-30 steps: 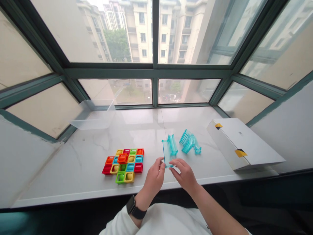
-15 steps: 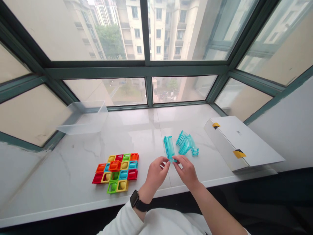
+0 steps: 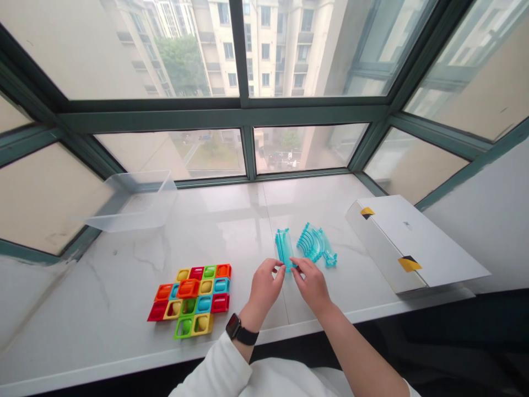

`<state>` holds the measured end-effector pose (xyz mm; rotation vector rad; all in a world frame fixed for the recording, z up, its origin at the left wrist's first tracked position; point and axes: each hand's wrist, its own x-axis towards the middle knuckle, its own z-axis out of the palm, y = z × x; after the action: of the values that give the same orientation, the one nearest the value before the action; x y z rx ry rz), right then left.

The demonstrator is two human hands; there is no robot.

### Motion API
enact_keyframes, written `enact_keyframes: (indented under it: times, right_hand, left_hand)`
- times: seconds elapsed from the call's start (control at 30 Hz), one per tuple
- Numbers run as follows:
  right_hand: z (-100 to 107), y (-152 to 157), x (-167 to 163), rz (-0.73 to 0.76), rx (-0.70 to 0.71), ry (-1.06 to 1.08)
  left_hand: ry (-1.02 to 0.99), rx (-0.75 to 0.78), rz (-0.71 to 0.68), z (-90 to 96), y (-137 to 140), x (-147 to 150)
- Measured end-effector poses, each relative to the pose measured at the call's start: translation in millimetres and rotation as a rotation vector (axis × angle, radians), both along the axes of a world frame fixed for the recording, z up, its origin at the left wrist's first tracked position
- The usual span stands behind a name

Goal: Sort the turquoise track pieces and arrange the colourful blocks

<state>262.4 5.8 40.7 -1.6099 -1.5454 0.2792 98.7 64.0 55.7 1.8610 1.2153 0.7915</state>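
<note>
My left hand (image 3: pixel 265 284), with a black watch on its wrist, pinches the near left corner of a stack of straight, clear teal track pieces (image 3: pixel 284 246). At the near right corner, my right hand (image 3: pixel 312 285) grips the same stack between thumb and fingers. The stack points away from me, and my fingertips hide part of its near end. Just right of it lie several curved teal track pieces (image 3: pixel 312 242), nested together, with a further teal piece (image 3: pixel 329 255) at their right side.
On the left stand several coloured, hollow toy blocks (image 3: pixel 196 305), one orange block raised on top. A clear plastic bin (image 3: pixel 136 220) sits at the back left by the window. A white box (image 3: pixel 421 242) with yellow-black tabs lies on the right. The counter's front edge (image 3: pixel 355 318) runs close to me.
The view has shifted a little, so the blocks appear farther left and lower. Both hands stay at the stack's near end, and the straight track pieces look slightly turned, showing more of their edges.
</note>
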Motion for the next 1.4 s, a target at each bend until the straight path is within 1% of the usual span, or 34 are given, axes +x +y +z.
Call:
enact_keyframes:
  times: [0.1, 0.23, 0.47, 0.8, 1.07, 1.4]
  right_hand:
    - [-2.2, 3.0, 0.7, -0.004, -0.026, -0.013]
    - [-5.6, 5.5, 1.7, -0.004, -0.059, -0.027]
    - [-9.6, 8.1, 3.8, -0.01, -0.055, -0.045]
    - [-12.0, 9.5, 5.5, -0.01, -0.065, -0.045]
    - [-11.5, 9.5, 5.9, -0.001, -0.091, -0.01]
    - [-12.8, 7.1, 5.3, 0.006, -0.123, 0.054]
  left_hand:
    - [0.016, 0.011, -0.004, -2.6, 2.8, 0.1]
    - [0.015, -0.012, -0.003, -5.7, 4.8, 0.7]
    - [0.012, -0.024, -0.003, -12.8, 7.2, 2.4]
    - [0.018, -0.014, -0.011, -14.4, 7.4, 2.7]
    - [0.013, -0.033, -0.02, -14.7, 6.3, 2.6]
    - [0.032, -0.019, -0.036, -26.3, 8.5, 1.5]
